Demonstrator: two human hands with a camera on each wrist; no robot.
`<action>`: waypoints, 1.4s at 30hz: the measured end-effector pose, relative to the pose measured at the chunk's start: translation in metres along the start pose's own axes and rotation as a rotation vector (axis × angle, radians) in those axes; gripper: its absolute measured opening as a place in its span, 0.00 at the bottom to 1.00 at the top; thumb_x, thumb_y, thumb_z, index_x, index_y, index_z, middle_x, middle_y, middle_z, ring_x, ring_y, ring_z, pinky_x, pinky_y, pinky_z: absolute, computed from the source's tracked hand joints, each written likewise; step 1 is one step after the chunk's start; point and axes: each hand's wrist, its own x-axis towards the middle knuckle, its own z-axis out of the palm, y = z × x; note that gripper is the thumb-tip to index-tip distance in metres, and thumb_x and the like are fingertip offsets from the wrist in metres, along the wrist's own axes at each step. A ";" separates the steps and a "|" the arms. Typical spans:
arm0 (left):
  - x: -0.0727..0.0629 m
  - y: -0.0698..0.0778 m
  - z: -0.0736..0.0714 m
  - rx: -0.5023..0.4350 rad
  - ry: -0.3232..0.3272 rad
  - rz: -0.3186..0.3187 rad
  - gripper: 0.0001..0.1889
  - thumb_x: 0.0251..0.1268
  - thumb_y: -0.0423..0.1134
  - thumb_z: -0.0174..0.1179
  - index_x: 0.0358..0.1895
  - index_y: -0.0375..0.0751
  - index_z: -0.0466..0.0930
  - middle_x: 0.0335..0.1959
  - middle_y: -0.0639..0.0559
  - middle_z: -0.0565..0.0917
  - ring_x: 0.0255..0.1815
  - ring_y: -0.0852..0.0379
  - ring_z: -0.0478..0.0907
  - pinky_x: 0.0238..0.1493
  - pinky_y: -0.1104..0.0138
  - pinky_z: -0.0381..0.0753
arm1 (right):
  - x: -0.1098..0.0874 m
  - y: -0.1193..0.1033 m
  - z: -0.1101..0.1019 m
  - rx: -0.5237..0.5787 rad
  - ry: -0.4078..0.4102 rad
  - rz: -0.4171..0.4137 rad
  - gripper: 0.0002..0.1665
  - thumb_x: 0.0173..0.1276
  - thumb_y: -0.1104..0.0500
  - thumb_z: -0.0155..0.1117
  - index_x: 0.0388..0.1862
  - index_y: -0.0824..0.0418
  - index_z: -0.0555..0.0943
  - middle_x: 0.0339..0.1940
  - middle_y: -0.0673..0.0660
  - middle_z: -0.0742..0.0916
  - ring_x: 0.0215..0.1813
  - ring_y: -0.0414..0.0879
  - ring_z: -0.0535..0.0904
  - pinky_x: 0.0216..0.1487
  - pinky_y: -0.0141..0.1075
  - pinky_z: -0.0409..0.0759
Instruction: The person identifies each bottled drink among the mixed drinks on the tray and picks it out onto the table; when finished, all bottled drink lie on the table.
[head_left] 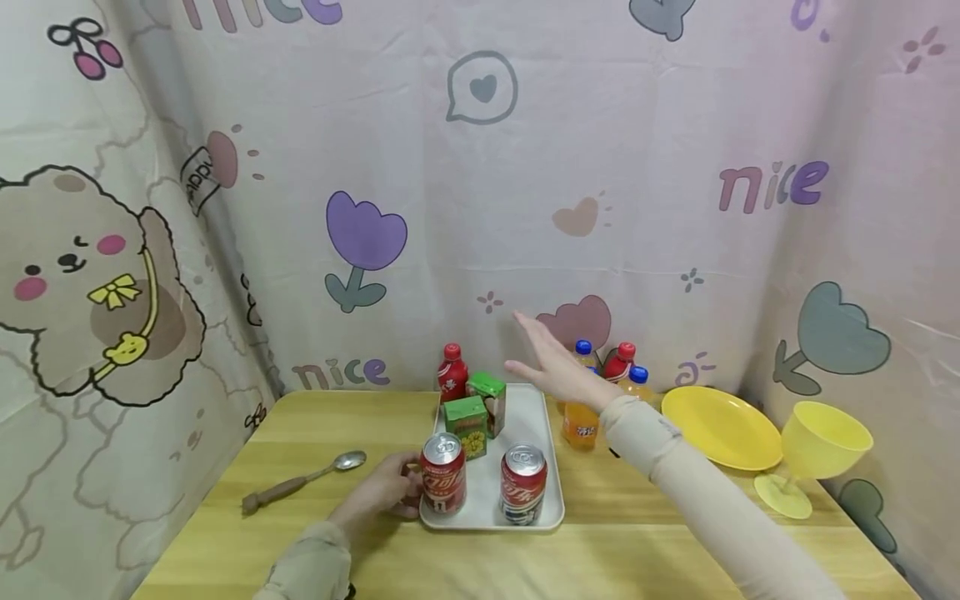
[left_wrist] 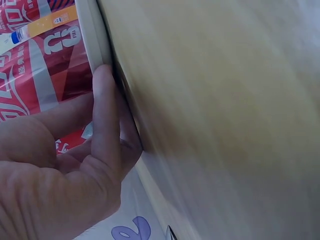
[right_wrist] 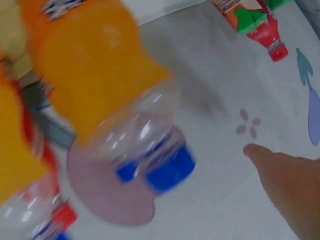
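In the head view, my left hand [head_left: 390, 486] is at the left edge of a white tray [head_left: 491, 521], beside a red cola can [head_left: 444, 479]. In the left wrist view its fingers grip the tray's rim close to the can. Another cola can [head_left: 522, 492] stands at the tray's front right. Behind them are two green drink cartons [head_left: 467, 425] and a red-capped bottle [head_left: 452, 375]. My right hand [head_left: 558, 367] is raised with straight fingers near the orange soda bottles [head_left: 581, 425], holding nothing; in the right wrist view, blue-capped bottles [right_wrist: 100, 60] appear close to it, blurred.
A wooden-handled spoon [head_left: 303, 482] lies left of the tray. On the right are a yellow plate [head_left: 720, 425] and a yellow goblet [head_left: 821, 442]. Another red-capped bottle [head_left: 621, 362] stands among the orange sodas. A printed curtain [head_left: 480, 208] hangs behind the wooden table [head_left: 360, 567].
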 end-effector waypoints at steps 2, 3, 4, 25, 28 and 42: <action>0.000 -0.002 0.000 -0.001 0.002 -0.003 0.25 0.62 0.17 0.54 0.64 0.29 0.74 0.38 0.42 0.78 0.34 0.49 0.81 0.31 0.62 0.92 | 0.009 -0.001 0.009 0.014 -0.054 0.010 0.53 0.79 0.40 0.59 0.90 0.52 0.42 0.90 0.56 0.54 0.90 0.56 0.49 0.90 0.60 0.54; 0.000 -0.002 0.001 -0.006 -0.001 -0.003 0.25 0.61 0.17 0.53 0.63 0.29 0.75 0.38 0.42 0.78 0.34 0.49 0.81 0.31 0.62 0.92 | 0.013 -0.002 0.013 0.022 -0.078 0.018 0.54 0.79 0.40 0.59 0.90 0.51 0.41 0.91 0.55 0.53 0.90 0.56 0.47 0.90 0.59 0.53; -0.001 -0.002 0.001 -0.007 0.005 -0.006 0.25 0.61 0.16 0.53 0.63 0.29 0.75 0.38 0.42 0.77 0.34 0.49 0.81 0.30 0.63 0.92 | 0.017 -0.003 0.017 0.026 -0.098 0.017 0.54 0.80 0.40 0.59 0.90 0.53 0.40 0.91 0.56 0.52 0.90 0.56 0.47 0.90 0.59 0.52; -0.004 -0.008 0.003 -0.026 -0.065 0.049 0.26 0.62 0.18 0.55 0.66 0.24 0.71 0.37 0.41 0.76 0.35 0.50 0.81 0.32 0.62 0.93 | 0.067 0.013 0.085 0.176 -0.299 0.174 0.55 0.79 0.40 0.60 0.89 0.59 0.42 0.90 0.61 0.54 0.90 0.58 0.49 0.91 0.55 0.52; -0.004 -0.009 0.004 -0.031 -0.069 0.052 0.27 0.61 0.19 0.56 0.66 0.24 0.71 0.38 0.42 0.76 0.35 0.50 0.82 0.32 0.63 0.92 | 0.068 0.019 0.091 0.208 -0.315 0.167 0.49 0.80 0.41 0.59 0.87 0.60 0.51 0.85 0.64 0.65 0.86 0.60 0.61 0.87 0.56 0.64; -0.004 -0.002 -0.002 -0.003 -0.046 0.062 0.27 0.66 0.20 0.56 0.69 0.25 0.69 0.40 0.41 0.77 0.34 0.50 0.82 0.31 0.63 0.92 | 0.083 0.017 0.102 0.184 -0.319 0.090 0.38 0.76 0.46 0.66 0.79 0.56 0.66 0.69 0.59 0.83 0.69 0.52 0.80 0.72 0.49 0.83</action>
